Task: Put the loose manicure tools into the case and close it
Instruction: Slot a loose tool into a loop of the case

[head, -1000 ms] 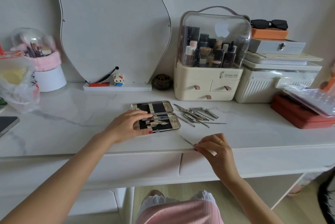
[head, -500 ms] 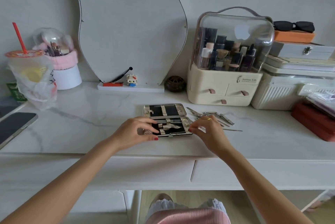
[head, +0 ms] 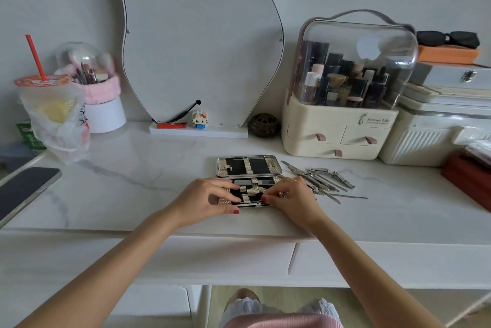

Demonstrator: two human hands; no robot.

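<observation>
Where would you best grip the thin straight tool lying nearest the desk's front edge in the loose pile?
Probably at its free right end, coming from the right: the thin straight tool lies flat, its right end clear of the pile of loose tools, its left end running under them.

Beyond my hands a wavy-edged white mirror [head: 196, 43] leans on the wall. Right of them stands a cream cosmetics organiser with clear domed lid [head: 345, 88]; far left on the white marble surface [head: 132, 181], a plastic-bagged drink cup with red straw [head: 50, 107] and a dark phone [head: 24, 189].
</observation>
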